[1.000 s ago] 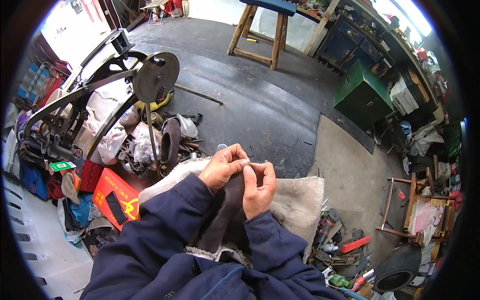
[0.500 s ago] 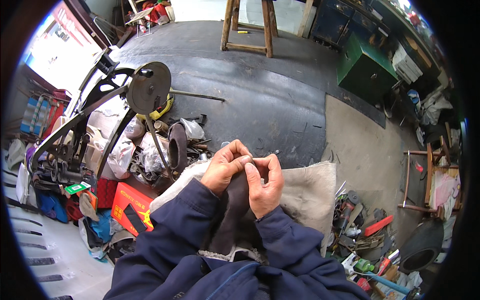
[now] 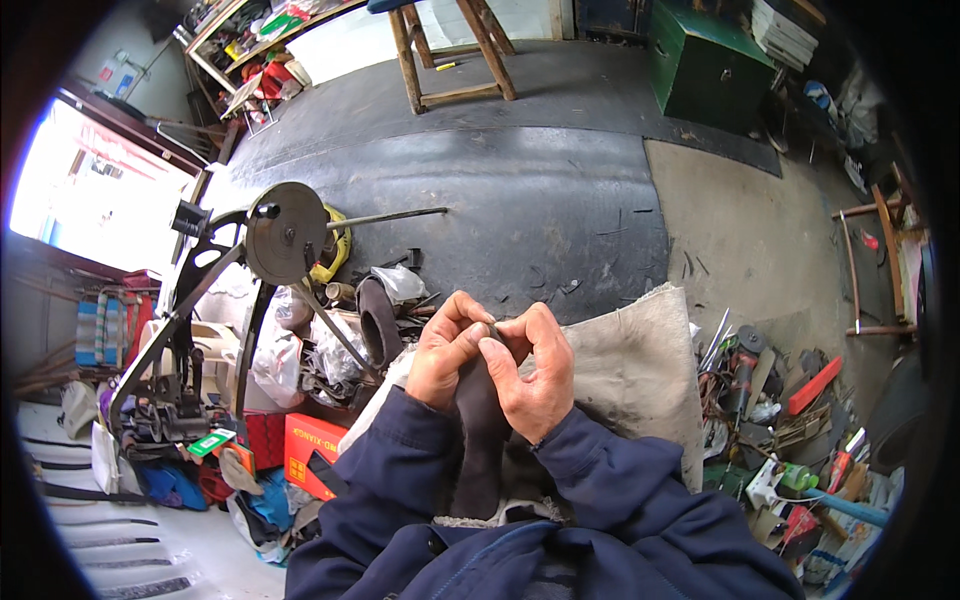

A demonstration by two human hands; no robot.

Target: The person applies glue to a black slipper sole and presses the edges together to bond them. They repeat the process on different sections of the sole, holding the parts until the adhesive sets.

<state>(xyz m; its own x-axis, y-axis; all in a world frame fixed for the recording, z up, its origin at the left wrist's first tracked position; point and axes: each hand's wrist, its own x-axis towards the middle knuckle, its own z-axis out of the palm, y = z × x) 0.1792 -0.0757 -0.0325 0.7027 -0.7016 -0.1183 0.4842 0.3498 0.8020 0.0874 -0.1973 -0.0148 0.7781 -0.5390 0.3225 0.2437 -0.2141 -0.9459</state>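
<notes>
My left hand (image 3: 443,355) and my right hand (image 3: 535,380) meet over my lap, both closed in a pinch. Between thumbs and fingers they hold the far end of a dark brown suede-like boot piece (image 3: 478,445). It hangs down toward my body, where a pale fleecy edge shows by its lower end. The fingers hide the exact spot they grip, and anything small between the fingertips cannot be made out. Under the hands a stained beige cloth (image 3: 640,370) covers my lap.
At the left stands a black hand-cranked machine with a round wheel (image 3: 287,233). A similar dark boot (image 3: 378,322) lies beside plastic bags. Closer are a red box (image 3: 310,455) and a phone. Tools and scraps surround an angle grinder (image 3: 745,365) at right. Beyond are a wooden stool (image 3: 460,95) and a green cabinet (image 3: 705,70).
The view has turned left, so the surroundings shift across the picture. Both hands keep their pinch on the dark piece, with the fingertips close together.
</notes>
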